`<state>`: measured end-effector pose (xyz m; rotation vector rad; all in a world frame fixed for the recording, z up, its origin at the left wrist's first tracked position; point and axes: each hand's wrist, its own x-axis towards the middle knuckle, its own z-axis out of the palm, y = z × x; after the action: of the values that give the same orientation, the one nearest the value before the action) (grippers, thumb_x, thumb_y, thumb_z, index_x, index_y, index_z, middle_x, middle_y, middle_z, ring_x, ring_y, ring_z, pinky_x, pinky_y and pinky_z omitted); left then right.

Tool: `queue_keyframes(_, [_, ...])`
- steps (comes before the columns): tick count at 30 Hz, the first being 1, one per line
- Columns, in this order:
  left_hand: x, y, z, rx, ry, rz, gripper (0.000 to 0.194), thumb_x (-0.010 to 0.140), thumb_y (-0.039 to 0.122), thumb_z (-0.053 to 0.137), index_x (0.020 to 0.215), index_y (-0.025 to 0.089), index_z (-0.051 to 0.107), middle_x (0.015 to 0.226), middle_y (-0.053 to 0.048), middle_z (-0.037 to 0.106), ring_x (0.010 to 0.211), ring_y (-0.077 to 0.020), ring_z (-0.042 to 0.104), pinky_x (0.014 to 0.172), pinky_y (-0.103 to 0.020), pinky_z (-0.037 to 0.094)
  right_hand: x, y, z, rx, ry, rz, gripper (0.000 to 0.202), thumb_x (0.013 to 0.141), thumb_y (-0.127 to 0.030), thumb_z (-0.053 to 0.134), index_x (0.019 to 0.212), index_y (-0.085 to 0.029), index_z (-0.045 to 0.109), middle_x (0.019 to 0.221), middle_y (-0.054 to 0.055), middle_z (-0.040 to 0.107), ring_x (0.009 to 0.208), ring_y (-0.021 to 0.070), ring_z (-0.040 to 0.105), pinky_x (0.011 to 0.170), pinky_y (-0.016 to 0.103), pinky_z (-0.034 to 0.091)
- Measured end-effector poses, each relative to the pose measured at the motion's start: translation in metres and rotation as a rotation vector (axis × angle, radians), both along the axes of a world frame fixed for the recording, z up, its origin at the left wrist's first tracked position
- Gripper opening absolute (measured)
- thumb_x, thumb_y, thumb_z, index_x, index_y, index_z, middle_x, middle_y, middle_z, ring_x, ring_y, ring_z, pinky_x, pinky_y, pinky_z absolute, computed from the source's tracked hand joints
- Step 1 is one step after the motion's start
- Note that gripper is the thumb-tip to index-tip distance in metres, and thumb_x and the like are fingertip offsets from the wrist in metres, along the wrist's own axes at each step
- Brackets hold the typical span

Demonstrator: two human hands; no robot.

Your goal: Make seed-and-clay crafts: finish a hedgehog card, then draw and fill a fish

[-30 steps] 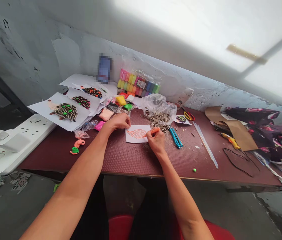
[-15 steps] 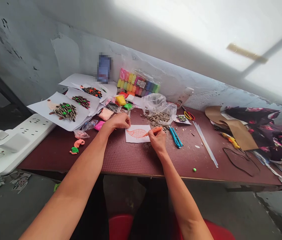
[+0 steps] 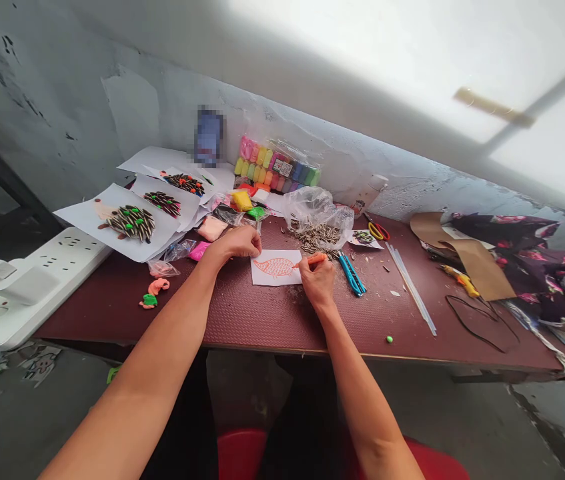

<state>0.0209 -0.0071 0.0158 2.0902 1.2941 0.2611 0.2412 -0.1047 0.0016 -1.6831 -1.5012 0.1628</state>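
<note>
An orange marker (image 3: 318,257) is in the curled fingers of my right hand (image 3: 319,280), its tip at the right end of an orange hedgehog-like outline. That drawing, filled with short strokes, is on a small white sheet of paper (image 3: 262,279) lying flat on the table. At the sheet's upper left corner, my left hand (image 3: 242,243) has its fingers bent together and pinching the edge. A heap of striped sunflower seeds (image 3: 319,235) lies just beyond the paper, partly under a clear plastic bag (image 3: 312,203). Right of my right hand is a blue utility knife (image 3: 352,273).
Paper sheets bearing seed-covered hedgehogs (image 3: 135,223) are stacked at left, near a white power strip (image 3: 37,287). Coloured clay packs (image 3: 277,163) lean against the wall. Scissors (image 3: 378,231), clear glue sticks (image 3: 412,287) and a yellow glue gun (image 3: 462,280) lie to the right.
The marker tip has shifted slightly right along the drawing's edge, with my right hand. My left hand stays on the paper's corner.
</note>
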Motion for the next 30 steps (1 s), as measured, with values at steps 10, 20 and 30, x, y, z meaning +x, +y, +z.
queue_keyframes(10, [0.0005, -0.001, 0.0012, 0.002, 0.009, 0.006, 0.031, 0.06, 0.021, 0.062, 0.084, 0.016, 0.081, 0.076, -0.003, 0.075, 0.07, -0.017, 0.063, 0.058, -0.024, 0.04, -0.0019, -0.0008, 0.0009, -0.013, 0.014, 0.022, 0.019, 0.08, -0.031, 0.052, 0.063, -0.022, 0.054, 0.061, 0.002, 0.063, 0.055, 0.0153, 0.055, 0.065, 0.028, 0.044])
queue_keyframes(20, [0.0009, -0.0012, 0.0022, 0.014, 0.017, 0.003, 0.029, 0.06, 0.021, 0.062, 0.082, 0.017, 0.081, 0.077, -0.004, 0.075, 0.071, -0.0175, 0.064, 0.058, -0.023, 0.041, 0.0, 0.0003, -0.002, -0.01, -0.009, 0.035, 0.019, 0.081, -0.03, 0.05, 0.064, -0.022, 0.055, 0.063, 0.003, 0.065, 0.056, 0.0153, 0.056, 0.065, 0.027, 0.044])
queue_keyframes(30, [0.0003, -0.0001, 0.0011, 0.009, -0.001, 0.001, 0.027, 0.059, 0.021, 0.063, 0.079, 0.017, 0.08, 0.074, -0.003, 0.075, 0.07, -0.0172, 0.064, 0.057, -0.023, 0.04, 0.0018, 0.0003, -0.0029, 0.004, -0.037, 0.01, 0.019, 0.08, -0.029, 0.05, 0.062, -0.022, 0.051, 0.057, 0.0, 0.058, 0.052, 0.0145, 0.051, 0.059, 0.027, 0.039])
